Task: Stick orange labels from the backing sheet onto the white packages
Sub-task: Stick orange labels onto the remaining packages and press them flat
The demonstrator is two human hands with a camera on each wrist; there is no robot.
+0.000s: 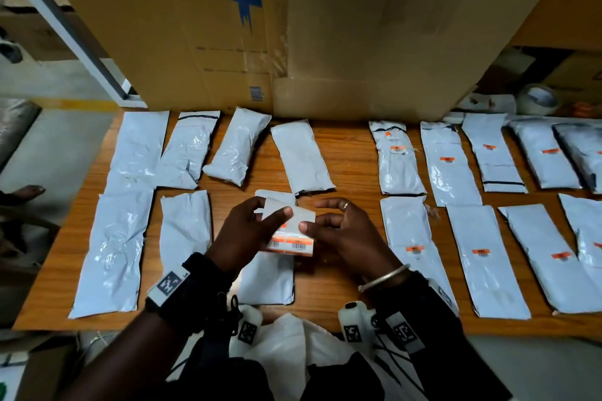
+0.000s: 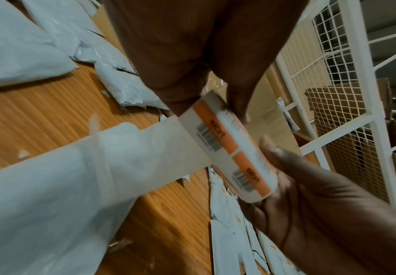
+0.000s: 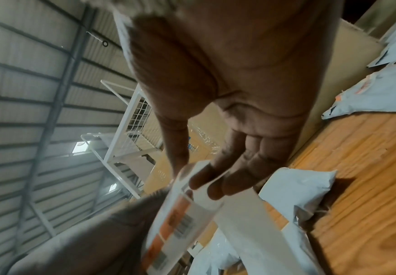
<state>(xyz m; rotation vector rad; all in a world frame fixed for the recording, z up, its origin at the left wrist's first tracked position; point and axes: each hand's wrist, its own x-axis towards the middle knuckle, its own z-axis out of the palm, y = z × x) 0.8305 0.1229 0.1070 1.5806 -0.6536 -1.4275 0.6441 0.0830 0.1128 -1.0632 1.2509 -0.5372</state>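
Note:
Over the middle of the wooden table both hands hold the white backing sheet, whose lower edge carries orange barcode labels. My left hand pinches the sheet's left side with the thumb on top. My right hand pinches its right edge between thumb and fingers. The left wrist view shows two orange labels on the curled sheet. Plain white packages lie on the left. On the right are packages with orange labels. Another plain package lies below my hands.
A large flattened cardboard box stands upright along the table's back edge. A roll of clear tape sits at the back right. A white wire cage stands beyond the table. Bare wood shows between the two groups of packages.

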